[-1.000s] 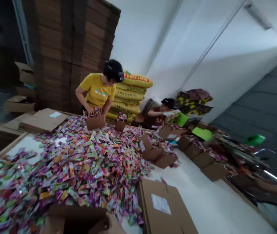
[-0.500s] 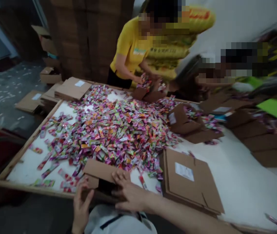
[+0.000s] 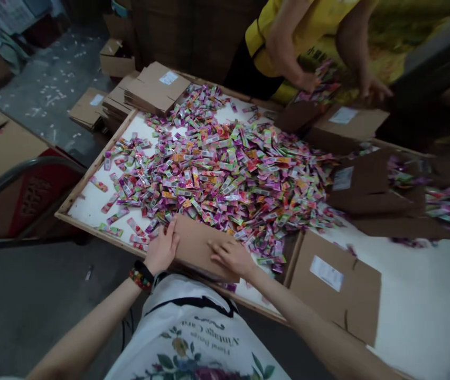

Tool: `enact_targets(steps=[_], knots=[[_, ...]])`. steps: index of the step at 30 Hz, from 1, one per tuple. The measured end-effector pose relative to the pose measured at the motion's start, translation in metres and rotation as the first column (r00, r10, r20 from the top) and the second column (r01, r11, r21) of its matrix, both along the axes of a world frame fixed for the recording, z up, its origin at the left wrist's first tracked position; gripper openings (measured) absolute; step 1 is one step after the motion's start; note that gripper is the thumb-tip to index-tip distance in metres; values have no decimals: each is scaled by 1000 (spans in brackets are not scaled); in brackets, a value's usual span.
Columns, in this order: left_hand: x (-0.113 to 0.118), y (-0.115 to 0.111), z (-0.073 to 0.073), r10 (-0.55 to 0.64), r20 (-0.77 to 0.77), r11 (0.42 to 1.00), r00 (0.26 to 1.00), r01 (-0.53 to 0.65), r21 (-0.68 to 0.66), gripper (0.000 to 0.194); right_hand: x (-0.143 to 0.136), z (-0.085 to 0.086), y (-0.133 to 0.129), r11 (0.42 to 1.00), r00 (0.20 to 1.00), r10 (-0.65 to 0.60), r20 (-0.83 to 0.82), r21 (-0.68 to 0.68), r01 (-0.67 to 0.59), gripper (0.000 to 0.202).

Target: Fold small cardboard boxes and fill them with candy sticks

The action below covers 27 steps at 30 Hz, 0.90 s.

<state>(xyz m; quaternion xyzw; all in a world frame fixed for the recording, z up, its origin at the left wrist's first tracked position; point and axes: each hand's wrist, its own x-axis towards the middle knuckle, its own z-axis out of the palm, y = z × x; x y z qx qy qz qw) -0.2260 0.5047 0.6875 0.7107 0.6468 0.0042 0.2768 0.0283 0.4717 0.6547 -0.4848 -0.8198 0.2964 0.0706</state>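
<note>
Cardboard carton (image 3: 199, 237) sits at the near edge of the worktop (image 3: 419, 301) in the head view, right in front of the wearer's shirt (image 3: 193, 322), with a plain brown panel facing up; what lies inside is hidden. Its long axis runs roughly from ten o'clock to four, slanting across the wearer's front.

Both hands touch it, so neither is nearer. The left hand (image 3: 162, 250) is at the carton's nine-o'clock end, fingers stretched along that edge with the carton to their three o'clock; I cannot tell whether they grip or merely brace. The right hand (image 3: 233, 257) lies over the top panel towards the three-o'clock end, fingers loosely spread and pointing to about ten, closed around nothing, with the carton beneath them.

From the carton, a broad heap of small wrapped sachets (image 3: 225, 174) spreads at twelve o'clock, a labelled stack of flattened cartons (image 3: 357, 290) lies at between three and four, and an open carton (image 3: 363, 179) with sachets beside it stands at two. At one o'clock, a co-worker's hand (image 3: 306, 82) is over more sachets.
</note>
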Motion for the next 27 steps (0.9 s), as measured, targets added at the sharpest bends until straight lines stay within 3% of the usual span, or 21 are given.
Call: enact_targets(steps=[2, 3, 6, 8, 13, 15, 17, 19, 20, 21, 23, 25, 27], knots=[[3, 1, 0, -15, -152, 991, 988, 35, 131, 58, -10, -2, -3, 991, 994, 53, 91, 122, -64, 47], [5, 3, -2, -73, -187, 971, 980, 112, 211, 59, -20, -3, -6, 984, 991, 48, 122, 163, -68, 52], [8, 10, -15, -448, -171, 841, 877, 479, 253, 62, -52, -9, -14, 986, 983, 28, 181, 156, -56, 69], [12, 12, -30, -598, -141, 766, 789, 615, 189, 65, -67, -18, -17, 995, 975, 31, 218, 88, -51, 71], [38, 4, -58, -566, -170, 807, 807, 584, 86, 58, -63, -49, -20, 999, 948, 6, 318, -37, 6, 57], [47, 4, -56, -563, -144, 812, 814, 577, 86, 56, -53, -53, -21, 998, 949, -16, 316, -54, 35, 55], [51, 8, -46, -567, -113, 815, 816, 576, 68, 60, -43, -48, -20, 996, 972, -67, 225, -48, 80, 56], [50, 14, -29, -646, -63, 763, 761, 646, -15, 81, -33, -36, -20, 980, 984, -179, 1, -88, 179, 53], [50, 16, -21, -703, -49, 711, 709, 699, -78, 97, -28, -30, -19, 953, 949, -284, -138, -150, 263, 50], [51, 16, -14, -762, -48, 645, 646, 750, -150, 112, -20, -26, -19, 901, 869, -417, -264, -244, 358, 46], [56, 13, -5, -839, -114, 540, 532, 790, -291, 137, 7, -26, -14, 721, 587, -692, -421, -455, 523, 44], [63, 8, -3, -851, -198, 524, 486, 769, -366, 144, 59, -35, -1, 520, 271, -843, -465, -577, 630, 54], [64, 8, -6, -839, -180, 542, 513, 763, -352, 140, 138, -50, 21, 350, 38, -872, -488, -567, 746, 80]])
